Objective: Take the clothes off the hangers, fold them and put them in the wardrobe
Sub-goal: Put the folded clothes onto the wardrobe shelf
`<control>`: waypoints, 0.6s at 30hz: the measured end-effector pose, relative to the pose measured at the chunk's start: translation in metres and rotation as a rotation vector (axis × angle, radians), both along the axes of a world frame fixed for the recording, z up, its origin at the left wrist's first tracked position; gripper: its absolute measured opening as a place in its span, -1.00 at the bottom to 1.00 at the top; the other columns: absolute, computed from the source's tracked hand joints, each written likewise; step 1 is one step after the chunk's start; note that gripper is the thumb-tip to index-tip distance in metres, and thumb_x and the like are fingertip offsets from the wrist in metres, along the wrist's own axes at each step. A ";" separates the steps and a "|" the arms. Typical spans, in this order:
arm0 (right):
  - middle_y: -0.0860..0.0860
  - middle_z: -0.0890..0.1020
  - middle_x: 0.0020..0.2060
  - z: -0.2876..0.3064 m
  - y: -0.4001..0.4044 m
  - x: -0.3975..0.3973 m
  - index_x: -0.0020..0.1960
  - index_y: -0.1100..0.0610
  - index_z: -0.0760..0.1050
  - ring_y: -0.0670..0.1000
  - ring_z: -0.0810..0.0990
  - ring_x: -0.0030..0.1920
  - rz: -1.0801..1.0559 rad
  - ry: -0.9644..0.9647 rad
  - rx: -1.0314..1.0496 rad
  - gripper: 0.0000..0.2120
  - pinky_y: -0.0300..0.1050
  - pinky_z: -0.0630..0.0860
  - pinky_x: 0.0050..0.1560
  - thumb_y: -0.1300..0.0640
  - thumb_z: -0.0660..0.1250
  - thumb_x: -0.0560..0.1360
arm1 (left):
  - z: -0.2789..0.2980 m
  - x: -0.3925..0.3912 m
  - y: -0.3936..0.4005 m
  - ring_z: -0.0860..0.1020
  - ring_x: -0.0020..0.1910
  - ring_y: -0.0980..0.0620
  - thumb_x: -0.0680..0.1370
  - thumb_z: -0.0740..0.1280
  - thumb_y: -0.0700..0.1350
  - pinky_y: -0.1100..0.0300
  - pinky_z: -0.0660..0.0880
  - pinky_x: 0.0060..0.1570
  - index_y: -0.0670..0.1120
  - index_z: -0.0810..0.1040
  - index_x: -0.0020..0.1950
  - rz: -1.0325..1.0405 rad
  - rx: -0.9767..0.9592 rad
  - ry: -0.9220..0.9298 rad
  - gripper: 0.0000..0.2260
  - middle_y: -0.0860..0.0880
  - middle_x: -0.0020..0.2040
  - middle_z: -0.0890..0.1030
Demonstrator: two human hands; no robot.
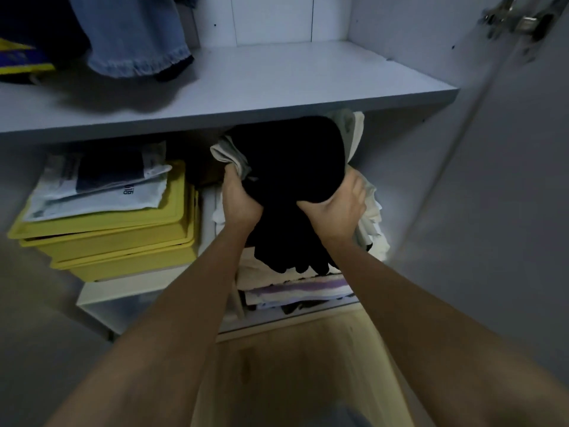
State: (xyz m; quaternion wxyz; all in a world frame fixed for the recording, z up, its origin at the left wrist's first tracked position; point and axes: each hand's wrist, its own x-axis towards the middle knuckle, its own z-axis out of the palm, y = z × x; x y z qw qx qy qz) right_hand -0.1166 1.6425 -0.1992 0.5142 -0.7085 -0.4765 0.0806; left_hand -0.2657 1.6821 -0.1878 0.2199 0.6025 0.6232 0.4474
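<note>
A folded black garment is held at the mouth of the wardrobe's lower compartment, just under the white shelf. My left hand grips its left side, together with a pale grey-white cloth. My right hand grips its right side from beneath, fingers curled up around the fabric. Below the garment lies a stack of folded clothes, white and purple-striped. More white fabric shows behind my right hand.
Stacked yellow boxes with packaged items on top fill the left of the lower compartment. Denim clothing hangs over the shelf at upper left. The open wardrobe door stands to the right. Wooden floor lies below.
</note>
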 end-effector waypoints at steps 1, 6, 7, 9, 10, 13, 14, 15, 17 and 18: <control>0.08 0.44 0.22 -0.004 0.006 0.001 0.35 0.12 0.30 0.12 0.35 0.31 0.000 0.006 0.006 -0.09 0.09 0.25 0.33 -0.19 0.56 0.12 | 0.000 0.003 0.004 0.49 0.18 -0.13 0.46 0.37 -0.32 0.13 0.37 0.11 -0.19 0.34 0.34 0.014 -0.005 -0.025 -0.52 -0.18 0.20 0.50; 0.07 0.44 0.24 -0.011 0.041 0.024 0.38 0.09 0.28 0.13 0.36 0.32 0.005 -0.013 -0.071 -0.09 0.08 0.28 0.35 -0.19 0.53 0.16 | -0.016 0.018 0.034 0.55 0.12 -0.15 0.43 0.35 0.06 0.00 0.46 0.16 -0.04 0.39 0.26 0.060 -0.011 -0.138 -0.56 -0.09 0.17 0.56; 0.08 0.44 0.25 -0.010 0.049 0.029 0.39 0.10 0.28 0.13 0.37 0.33 0.004 0.003 -0.084 -0.10 0.07 0.30 0.35 -0.19 0.52 0.18 | -0.018 0.021 0.042 0.54 0.16 -0.17 0.46 0.36 0.07 0.01 0.45 0.15 -0.04 0.38 0.31 0.098 -0.036 -0.132 -0.54 -0.11 0.20 0.56; 0.11 0.46 0.26 -0.005 0.067 0.039 0.40 0.11 0.28 0.15 0.39 0.32 0.017 0.069 -0.155 -0.12 0.09 0.34 0.34 -0.20 0.50 0.21 | -0.017 0.025 0.059 0.51 0.22 -0.21 0.50 0.36 0.11 0.02 0.41 0.14 -0.11 0.34 0.38 0.179 -0.109 -0.138 -0.46 -0.17 0.25 0.55; 0.12 0.48 0.26 -0.001 0.076 0.042 0.39 0.12 0.30 0.17 0.41 0.31 0.026 0.108 -0.206 -0.12 0.10 0.36 0.33 -0.22 0.49 0.20 | -0.015 0.026 0.063 0.50 0.25 -0.22 0.51 0.35 0.14 0.02 0.41 0.14 -0.16 0.32 0.40 0.207 -0.146 -0.151 -0.42 -0.19 0.27 0.54; 0.13 0.54 0.22 0.007 0.107 0.051 0.33 0.12 0.37 0.18 0.49 0.26 0.049 0.214 -0.307 -0.06 0.12 0.42 0.30 -0.31 0.42 0.06 | -0.011 0.033 0.091 0.46 0.30 -0.23 0.55 0.30 0.17 0.00 0.38 0.20 -0.27 0.23 0.44 0.221 -0.245 -0.117 -0.34 -0.24 0.33 0.48; 0.13 0.55 0.21 0.006 0.116 0.054 0.32 0.13 0.38 0.18 0.50 0.25 0.060 0.227 -0.333 -0.03 0.12 0.42 0.30 -0.33 0.41 0.02 | -0.012 0.034 0.101 0.45 0.31 -0.23 0.56 0.29 0.17 -0.01 0.38 0.21 -0.29 0.21 0.43 0.212 -0.277 -0.097 -0.33 -0.25 0.34 0.46; 0.12 0.56 0.20 0.004 0.124 0.057 0.31 0.13 0.39 0.18 0.51 0.24 0.069 0.234 -0.361 -0.02 0.12 0.42 0.30 -0.34 0.40 0.00 | -0.014 0.034 0.109 0.44 0.31 -0.23 0.57 0.29 0.16 -0.01 0.37 0.22 -0.30 0.19 0.43 0.214 -0.293 -0.079 -0.33 -0.25 0.35 0.45; 0.11 0.57 0.18 0.000 0.135 0.064 0.30 0.14 0.40 0.17 0.53 0.22 0.105 0.265 -0.412 0.00 0.11 0.43 0.30 -0.35 0.39 -0.03 | -0.021 0.028 0.121 0.43 0.33 -0.24 0.57 0.29 0.15 0.00 0.36 0.23 -0.32 0.14 0.43 0.221 -0.334 -0.073 -0.31 -0.26 0.36 0.42; 0.11 0.59 0.17 -0.004 0.143 0.068 0.29 0.14 0.42 0.17 0.55 0.20 0.134 0.294 -0.420 0.00 0.10 0.44 0.29 -0.35 0.41 -0.04 | -0.024 0.024 0.126 0.41 0.34 -0.24 0.57 0.31 0.13 0.00 0.36 0.23 -0.33 0.10 0.44 0.226 -0.361 -0.090 -0.29 -0.27 0.38 0.40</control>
